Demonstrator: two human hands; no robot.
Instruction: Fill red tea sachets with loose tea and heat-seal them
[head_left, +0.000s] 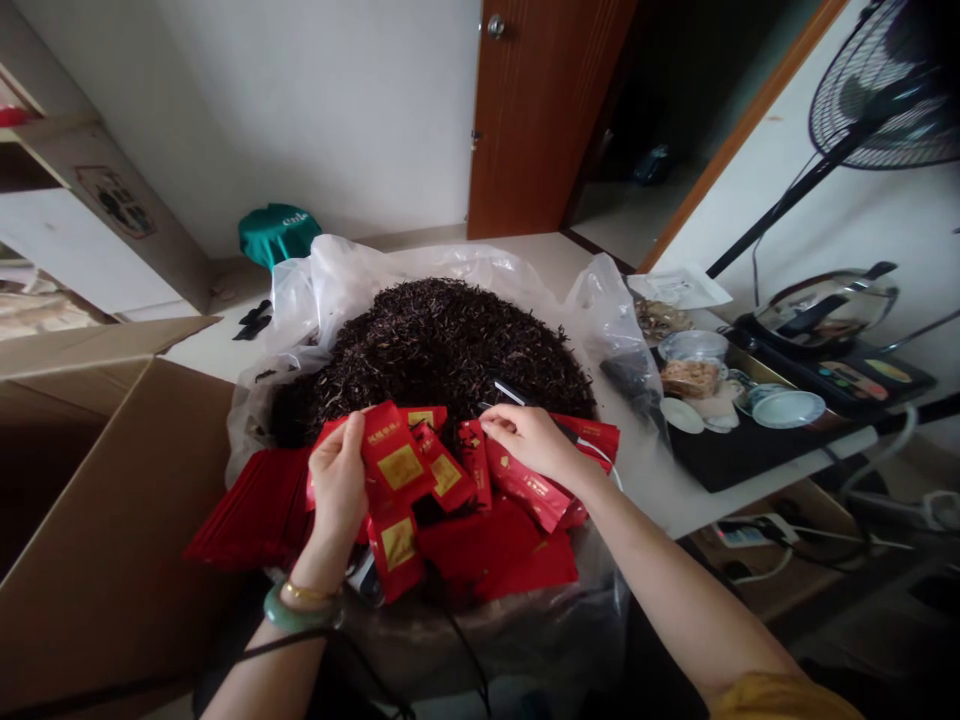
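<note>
My left hand [339,478] grips a red packet [396,452] with a gold label, the thumb lying across its edge. To the right, my right hand [531,436] is closed in a pinch at the near edge of a heap of dark, dry tea leaves [457,335]. What its fingertips hold is too small to make out. A thin dark object with a pale edge [510,391] lies just beyond them. More red packets [525,488] lie loosely below both hands. On the left, a fanned stack of flat red packets [251,510] rests beside my left wrist.
A clear plastic sheet [352,265] surrounds the heap. An open cardboard box [150,480] stands at the left. Right are lidded tubs [691,365], a glass-lidded pot [821,300] on a cooker, and a fan [885,100]. Dark cables cross near my left forearm.
</note>
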